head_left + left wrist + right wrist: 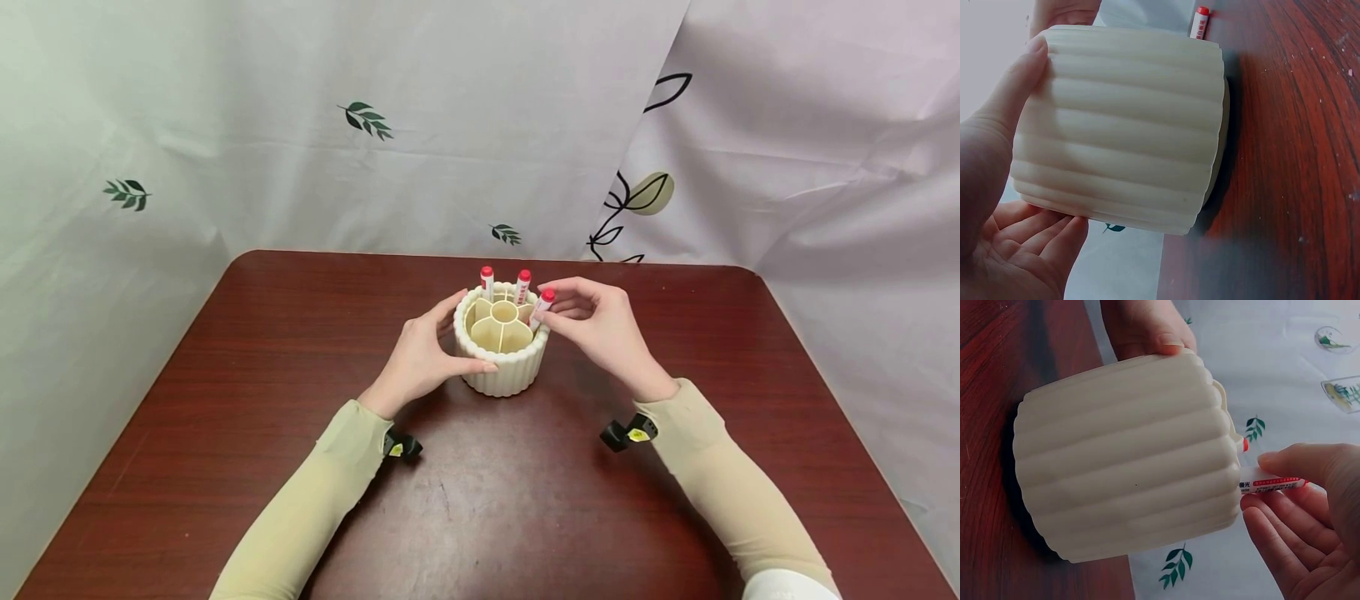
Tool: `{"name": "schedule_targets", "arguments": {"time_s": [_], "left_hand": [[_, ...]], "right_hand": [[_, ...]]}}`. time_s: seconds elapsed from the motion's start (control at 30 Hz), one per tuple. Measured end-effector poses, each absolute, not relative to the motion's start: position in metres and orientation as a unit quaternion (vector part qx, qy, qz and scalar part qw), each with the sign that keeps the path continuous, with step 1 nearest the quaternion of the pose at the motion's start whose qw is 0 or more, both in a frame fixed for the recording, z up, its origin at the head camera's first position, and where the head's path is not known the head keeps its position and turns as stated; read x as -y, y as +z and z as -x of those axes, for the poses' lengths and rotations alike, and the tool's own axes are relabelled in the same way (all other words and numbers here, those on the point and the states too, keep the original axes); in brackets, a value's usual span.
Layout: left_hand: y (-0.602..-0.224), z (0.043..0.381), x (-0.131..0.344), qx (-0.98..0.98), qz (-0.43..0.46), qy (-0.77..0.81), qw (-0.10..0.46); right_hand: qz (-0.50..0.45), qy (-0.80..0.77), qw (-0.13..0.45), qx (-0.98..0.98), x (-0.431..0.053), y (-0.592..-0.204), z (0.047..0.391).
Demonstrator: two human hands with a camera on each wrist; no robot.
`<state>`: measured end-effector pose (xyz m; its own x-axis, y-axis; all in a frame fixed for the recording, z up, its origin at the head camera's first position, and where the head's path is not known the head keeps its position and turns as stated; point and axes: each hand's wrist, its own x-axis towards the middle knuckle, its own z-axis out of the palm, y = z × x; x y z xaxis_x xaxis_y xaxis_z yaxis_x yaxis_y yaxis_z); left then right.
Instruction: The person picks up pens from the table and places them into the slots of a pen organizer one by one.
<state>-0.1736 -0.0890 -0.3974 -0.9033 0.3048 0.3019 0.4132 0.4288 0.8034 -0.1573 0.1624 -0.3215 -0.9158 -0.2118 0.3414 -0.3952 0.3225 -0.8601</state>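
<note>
A cream, ribbed pen holder (501, 372) with petal-shaped compartments stands upright on the table. My left hand (420, 358) grips its left side, the thumb along the near wall and the fingers round the far side. At the right rim, my right hand (606, 327) pinches a white marker (1269, 481) with a red cap between thumb and fingers. Its lower end is hidden inside the holder, and it leans outward. Two more red-capped markers, a left one (487, 285) and a right one (522, 287), stand in the back compartments.
The dark red wooden table (225, 400) reaches back to a pale curtain (450, 167) with leaf prints. In the left wrist view another red-capped marker (1199, 24) shows past the holder, close to the tabletop. A black wrist camera (628, 433) hangs at the right cuff.
</note>
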Motion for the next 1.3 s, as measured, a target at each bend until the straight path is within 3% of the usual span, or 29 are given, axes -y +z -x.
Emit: {"name": "schedule_targets", "arguments": {"time_s": [0.67, 1.07, 1.3], "left_hand": [[-0.399, 0.172, 0.088, 0.836, 0.213, -0.501, 0.061], [-0.401, 0.167, 0.093, 0.817, 0.240, -0.518, 0.076], [-0.400, 0.159, 0.094, 0.825, 0.232, -0.508, 0.081]], "right_hand": [[-0.183, 0.572, 0.085, 0.795, -0.172, -0.324, 0.156], [-0.121, 0.573, 0.110, 0.803, -0.202, -0.329, 0.150], [-0.055, 0.568, 0.087, 0.816, -0.228, -0.356, 0.160]]}}
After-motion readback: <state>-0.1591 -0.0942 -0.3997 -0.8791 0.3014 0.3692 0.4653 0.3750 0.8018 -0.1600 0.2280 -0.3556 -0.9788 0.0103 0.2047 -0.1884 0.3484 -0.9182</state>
